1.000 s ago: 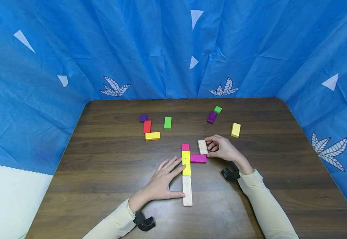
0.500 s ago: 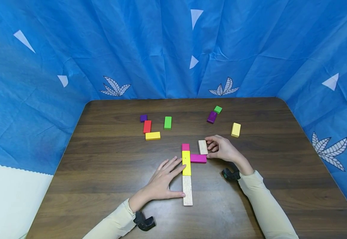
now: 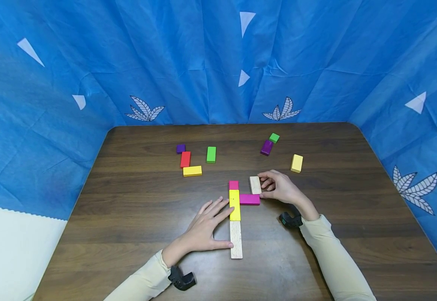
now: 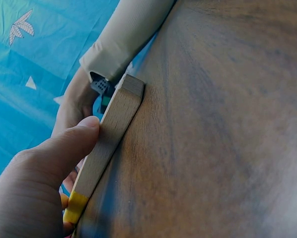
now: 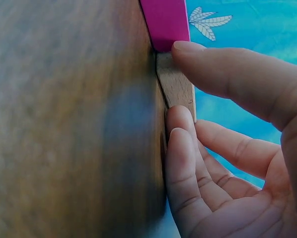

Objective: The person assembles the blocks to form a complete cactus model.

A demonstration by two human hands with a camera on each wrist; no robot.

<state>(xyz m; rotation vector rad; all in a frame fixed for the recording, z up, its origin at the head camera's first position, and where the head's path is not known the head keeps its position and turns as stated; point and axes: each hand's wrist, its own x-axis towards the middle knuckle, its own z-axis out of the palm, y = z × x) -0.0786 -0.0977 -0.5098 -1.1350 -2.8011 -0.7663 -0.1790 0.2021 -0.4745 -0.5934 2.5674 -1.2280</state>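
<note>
On the table, a yellow block [image 3: 235,205] joins a long whitish wooden block [image 3: 236,240] end to end. My left hand [image 3: 201,232] lies along their left side with fingers spread. Its fingertips touch the yellow block, and its thumb touches the whitish one, also clear in the left wrist view. A small pink block [image 3: 233,185] caps the row's far end, and a magenta block [image 3: 249,200] juts right from the yellow one. My right hand [image 3: 281,188] holds a short pale wooden block [image 3: 255,185] against the magenta block's far side, thumb and index finger near its ends.
At the back left lie a purple cube [image 3: 181,149], a red block [image 3: 185,159], a yellow block [image 3: 192,171] and a green block [image 3: 211,154]. Back right: a purple block [image 3: 267,147], a green cube [image 3: 274,138] and a pale yellow block [image 3: 296,163]. Blue curtains surround the table.
</note>
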